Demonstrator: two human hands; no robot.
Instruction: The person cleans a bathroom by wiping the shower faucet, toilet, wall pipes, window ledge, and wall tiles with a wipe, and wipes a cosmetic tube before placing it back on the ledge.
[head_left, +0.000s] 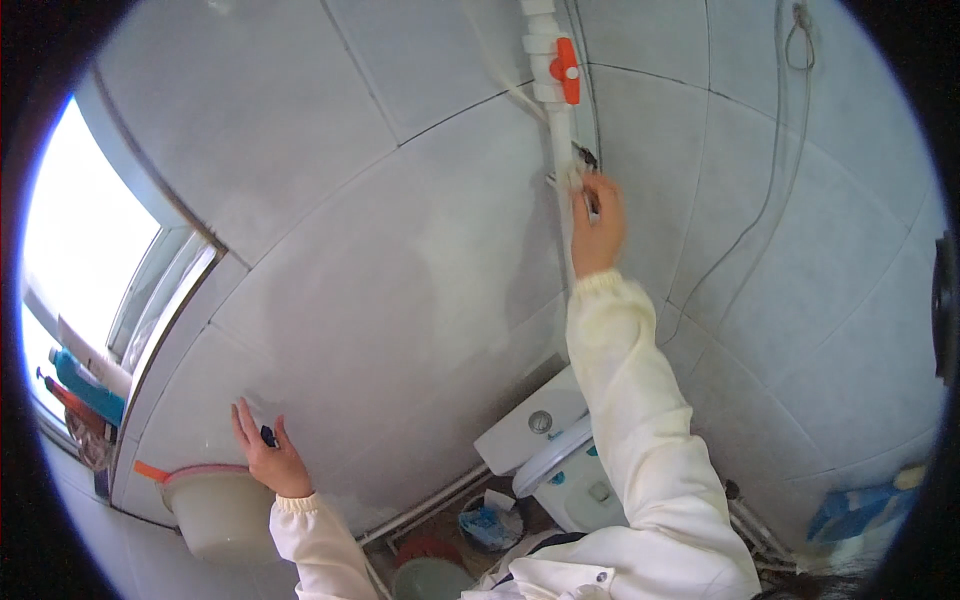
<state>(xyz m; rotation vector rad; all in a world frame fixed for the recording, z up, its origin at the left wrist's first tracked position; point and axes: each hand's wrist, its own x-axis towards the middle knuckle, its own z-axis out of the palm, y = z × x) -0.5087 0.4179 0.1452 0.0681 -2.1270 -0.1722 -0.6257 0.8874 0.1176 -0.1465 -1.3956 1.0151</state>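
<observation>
My right hand (598, 217) is raised at the white plastic pipe (561, 142) in the wall corner, its fingers bent around a small dark item beside the pipe; what that item is cannot be made out. Above it, on the same pipe, sits a ball valve with a red handle (567, 71). My left hand (271, 451) is held near the tiled wall at the lower left, fingers spread, with a small black object (268, 436) between thumb and fingers. Whether that object is held or fixed to the wall is unclear.
A whitish bucket (221, 510) hangs or stands below my left hand. Bottles (88, 386) crowd the window sill. Below are a toilet tank (529, 420), a waste bin (491, 521) and a basin (431, 577). A thin cable (772, 191) hangs down the right wall.
</observation>
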